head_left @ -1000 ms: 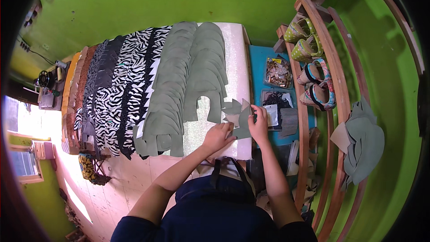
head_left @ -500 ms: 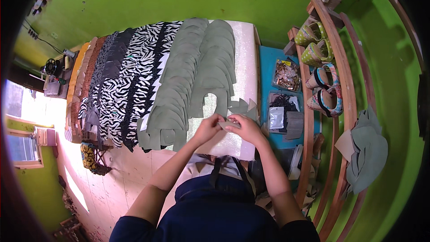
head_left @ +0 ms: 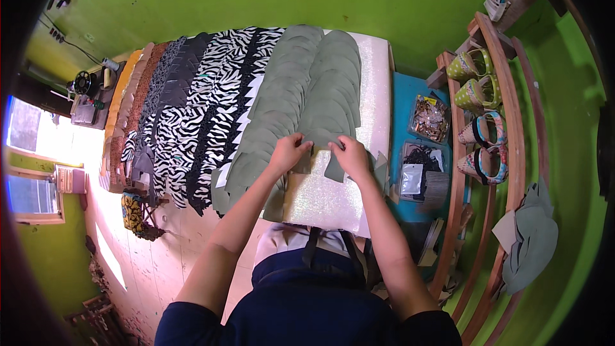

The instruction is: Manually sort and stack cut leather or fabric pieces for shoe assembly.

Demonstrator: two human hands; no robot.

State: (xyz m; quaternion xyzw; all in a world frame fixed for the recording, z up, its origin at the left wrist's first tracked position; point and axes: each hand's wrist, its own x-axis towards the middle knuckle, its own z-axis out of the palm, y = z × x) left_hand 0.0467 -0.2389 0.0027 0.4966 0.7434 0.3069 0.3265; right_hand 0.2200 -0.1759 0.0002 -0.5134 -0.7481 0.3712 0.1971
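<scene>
My left hand [head_left: 292,152] and my right hand [head_left: 351,157] are held apart over a table, thumbs and fingertips closed on the two sides of a grey-green U-shaped cut piece [head_left: 334,170]. Its curved end points away from me and its two legs come toward me. It lies at the near end of a row of overlapping pieces [head_left: 332,90] of the same material. A second such row [head_left: 280,99] runs along its left side, next to my left hand. Bare pale covering [head_left: 320,200] of the table shows between my wrists.
Left of the rows lie zebra-print pieces [head_left: 214,99], then black, brown and orange ones. On the right, a blue surface [head_left: 400,93] carries boxes of small metal parts [head_left: 430,117] and dark straps [head_left: 419,160]. Beyond it, a wooden rack [head_left: 496,90] holds sandals [head_left: 477,93] and hanging grey-green pieces [head_left: 528,243].
My hands were close together near the table's front, handling a small-looking grey-green piece. They have moved farther away and spread apart along the near end of the row. The view has shifted slightly.
</scene>
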